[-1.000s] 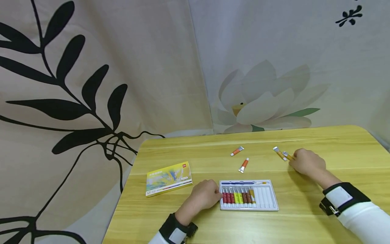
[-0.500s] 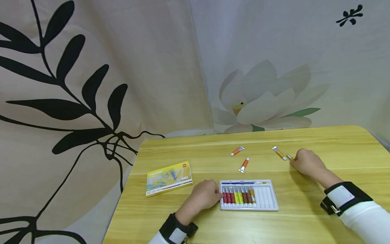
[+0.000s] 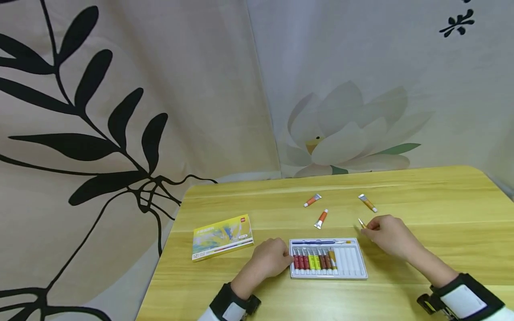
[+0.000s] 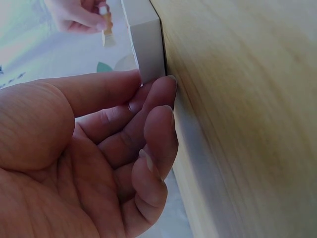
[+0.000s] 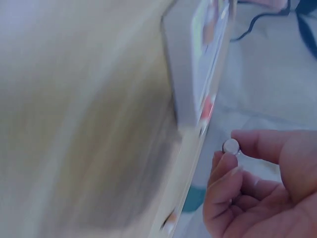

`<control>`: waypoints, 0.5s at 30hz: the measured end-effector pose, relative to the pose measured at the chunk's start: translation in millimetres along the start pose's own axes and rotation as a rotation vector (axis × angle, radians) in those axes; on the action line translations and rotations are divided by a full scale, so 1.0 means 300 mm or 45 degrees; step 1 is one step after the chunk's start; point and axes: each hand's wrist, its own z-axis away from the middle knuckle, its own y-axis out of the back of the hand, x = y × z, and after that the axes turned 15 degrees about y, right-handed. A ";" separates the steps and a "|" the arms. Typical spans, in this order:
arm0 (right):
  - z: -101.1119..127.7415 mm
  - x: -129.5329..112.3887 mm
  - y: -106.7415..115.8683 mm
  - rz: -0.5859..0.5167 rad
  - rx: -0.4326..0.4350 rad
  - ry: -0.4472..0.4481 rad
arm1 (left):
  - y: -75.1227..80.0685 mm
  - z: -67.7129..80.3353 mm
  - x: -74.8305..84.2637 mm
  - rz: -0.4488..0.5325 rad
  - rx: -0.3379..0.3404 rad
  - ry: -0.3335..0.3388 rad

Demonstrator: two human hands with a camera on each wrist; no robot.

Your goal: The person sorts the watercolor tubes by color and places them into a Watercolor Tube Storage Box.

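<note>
A white plastic paint tray [image 3: 350, 262] lies on the table, with red, yellow, brown and ochre paint tubes in its left slots and bare slots at the right. My left hand [image 3: 271, 257] pinches the tray's left side between thumb and fingers; the left wrist view shows them at the tray's corner [image 4: 147, 47]. To the right of the tray, my right hand [image 3: 390, 235] holds an ochre paint tube [image 3: 362, 224] above the table. Its white cap [image 5: 231, 146] shows between thumb and forefinger in the right wrist view.
Behind the tray lie two orange paint tubes [image 3: 312, 200] and one ochre paint tube [image 3: 367, 203]. A yellow paint box [image 3: 222, 236] rests to the left. A blue-handled brush [image 3: 315, 242] lies along the tray's back groove. A patterned curtain hangs behind the wooden table [image 3: 453, 196].
My right hand has picked up the ochre tube from beside the other one and brought it left and nearer, toward the tray. My left hand stays at the tray's side.
</note>
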 end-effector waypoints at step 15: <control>0.083 -0.174 -0.170 -0.065 -0.011 0.116 | -0.004 0.003 -0.001 0.009 0.008 -0.005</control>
